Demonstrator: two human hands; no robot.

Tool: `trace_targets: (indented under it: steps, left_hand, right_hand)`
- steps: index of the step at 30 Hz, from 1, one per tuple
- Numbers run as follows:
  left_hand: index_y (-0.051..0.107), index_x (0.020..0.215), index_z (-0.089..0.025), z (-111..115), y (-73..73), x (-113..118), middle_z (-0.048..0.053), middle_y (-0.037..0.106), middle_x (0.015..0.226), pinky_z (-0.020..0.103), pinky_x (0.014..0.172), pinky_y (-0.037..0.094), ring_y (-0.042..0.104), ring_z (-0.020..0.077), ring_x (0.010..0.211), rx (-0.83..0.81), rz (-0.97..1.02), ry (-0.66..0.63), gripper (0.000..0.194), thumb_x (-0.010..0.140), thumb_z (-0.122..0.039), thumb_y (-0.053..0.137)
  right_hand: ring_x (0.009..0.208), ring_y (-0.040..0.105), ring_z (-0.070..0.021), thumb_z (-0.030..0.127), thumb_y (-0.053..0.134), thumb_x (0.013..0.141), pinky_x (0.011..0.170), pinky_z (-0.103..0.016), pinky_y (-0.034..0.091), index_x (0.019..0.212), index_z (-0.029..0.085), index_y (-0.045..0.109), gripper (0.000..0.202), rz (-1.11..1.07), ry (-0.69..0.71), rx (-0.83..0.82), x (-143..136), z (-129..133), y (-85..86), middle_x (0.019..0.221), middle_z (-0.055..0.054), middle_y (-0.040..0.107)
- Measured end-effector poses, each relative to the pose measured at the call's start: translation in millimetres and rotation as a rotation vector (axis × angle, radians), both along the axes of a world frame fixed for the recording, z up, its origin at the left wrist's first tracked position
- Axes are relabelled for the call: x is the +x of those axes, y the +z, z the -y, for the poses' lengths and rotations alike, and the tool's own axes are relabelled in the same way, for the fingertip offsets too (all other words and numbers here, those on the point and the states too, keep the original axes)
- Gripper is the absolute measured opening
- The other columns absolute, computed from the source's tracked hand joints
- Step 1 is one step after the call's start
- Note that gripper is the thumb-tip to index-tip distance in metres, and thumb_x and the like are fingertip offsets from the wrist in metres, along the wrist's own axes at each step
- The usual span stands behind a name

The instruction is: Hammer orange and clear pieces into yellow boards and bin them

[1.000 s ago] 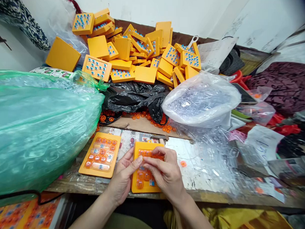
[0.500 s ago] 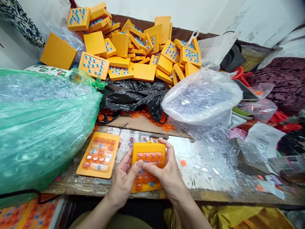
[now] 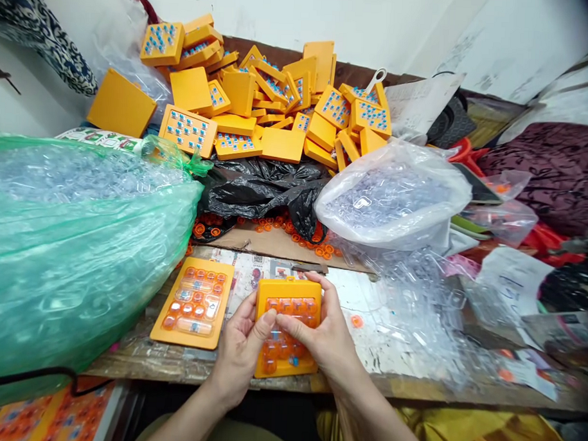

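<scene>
Left hand point(image 3: 241, 341) and right hand point(image 3: 322, 324) — fingers gripping yellow panel point(image 3: 287, 368) by its sides, thumbs on its orange face; second panel point(image 3: 193, 302) flat on tabletop point(image 3: 139, 363).

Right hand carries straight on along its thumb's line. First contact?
Likely the left hand: its thumb tip lies just ahead of the thumb tip of the right hand, over the yellow case both hold. Depth is unclear; the tips may already touch.
</scene>
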State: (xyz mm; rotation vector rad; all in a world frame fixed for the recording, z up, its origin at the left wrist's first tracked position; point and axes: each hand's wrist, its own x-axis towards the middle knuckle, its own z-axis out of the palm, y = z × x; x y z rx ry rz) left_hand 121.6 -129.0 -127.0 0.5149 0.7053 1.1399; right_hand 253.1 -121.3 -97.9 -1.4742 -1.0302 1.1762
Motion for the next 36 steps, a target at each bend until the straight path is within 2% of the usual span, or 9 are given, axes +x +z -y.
trace_targets:
  steps: [3,6,10,13,18,24,30,33,36]
  left_hand:
    - [0.051,0.133,-0.020,-4,7.1,0,0.010,0.065,0.125,0.041,0.105,0.045,0.059,0.0274,0.119,-0.155,0.111,0.021,0.055,0.083,-0.029,0.070]
    - [0.055,0.128,-0.021,-9,10.4,-2,0.008,0.068,0.121,0.040,0.105,0.045,0.061,0.0252,0.116,-0.314,0.131,0.097,0.048,0.083,-0.028,0.070]
    - [0.057,0.125,-0.020,-11,9.5,-5,0.009,0.068,0.121,0.040,0.106,0.044,0.060,0.0255,0.117,-0.416,0.182,0.113,0.043,0.085,-0.030,0.068]
    - [0.056,0.127,-0.018,-9,8.4,-8,0.010,0.068,0.120,0.041,0.107,0.043,0.059,0.0274,0.119,-0.416,0.213,0.066,0.045,0.084,-0.028,0.067]
    - [0.050,0.133,-0.018,-6,10.8,-12,0.010,0.068,0.120,0.045,0.108,0.041,0.057,0.0299,0.120,-0.298,0.250,-0.073,0.060,0.076,-0.016,0.071]
    - [0.048,0.133,-0.017,-4,14.0,-12,0.012,0.067,0.120,0.047,0.103,0.045,0.061,0.0319,0.113,-0.212,0.210,-0.148,0.072,0.066,-0.010,0.074]
    - [0.044,0.136,-0.022,-3,11.8,-12,0.009,0.065,0.123,0.046,0.105,0.043,0.058,0.0317,0.118,-0.208,0.196,-0.122,0.079,0.064,-0.010,0.075]
    - [0.044,0.136,-0.023,-3,10.2,-12,0.009,0.064,0.126,0.045,0.106,0.042,0.057,0.0309,0.119,-0.198,0.190,-0.113,0.079,0.065,-0.010,0.075]
    - [0.036,0.141,-0.026,-2,9.9,-10,0.009,0.062,0.129,0.045,0.106,0.042,0.057,0.0298,0.120,-0.190,0.193,-0.084,0.087,0.066,-0.009,0.075]
  right_hand:
    - [0.098,0.063,-0.0249,0.044,0.079,0.064,0.078,-0.038,0.055,0.125,0.026,0.049,0.070,0.226,0.082,0.108,23,-32,18.4,0.114,-0.009,0.059]
    - [0.097,0.062,-0.0223,0.038,0.059,0.083,0.082,-0.038,0.053,0.122,0.022,0.054,0.043,0.756,-0.187,0.441,55,-90,39.8,0.116,-0.011,0.057]
    - [0.094,0.062,-0.0270,0.022,0.066,0.074,0.091,-0.044,0.047,0.103,0.017,0.070,0.030,0.971,-0.145,0.381,87,-162,45.8,0.108,-0.013,0.061]
    - [0.090,0.064,-0.0297,0.023,0.071,0.070,0.089,-0.045,0.047,0.098,0.019,0.074,0.029,1.058,-0.066,0.301,98,-187,38.7,0.098,-0.012,0.067]
    - [0.085,0.066,-0.0277,0.011,0.059,0.076,0.086,-0.041,0.047,0.110,0.017,0.070,0.036,1.142,-0.032,0.231,115,-185,37.9,0.085,-0.009,0.072]
    - [0.079,0.067,-0.0247,0.008,0.068,0.068,0.080,-0.036,0.049,0.116,0.022,0.067,0.050,1.149,0.068,0.223,121,-173,45.9,0.079,-0.003,0.071]
    - [0.103,0.063,-0.0328,0.014,0.053,0.082,0.093,-0.048,0.044,0.121,0.012,0.065,0.041,1.073,-0.211,0.294,126,-166,55.1,0.108,-0.017,0.065]
    - [0.083,0.070,-0.0281,0.020,0.053,0.085,0.084,-0.046,0.051,0.112,0.007,0.067,0.034,0.941,-0.314,0.267,121,-142,58.6,0.104,-0.019,0.066]
    - [0.070,0.071,-0.0215,0.031,0.051,0.088,0.070,-0.037,0.058,0.113,0.008,0.065,0.036,0.775,-0.274,0.240,94,-92,52.9,0.083,-0.012,0.071]
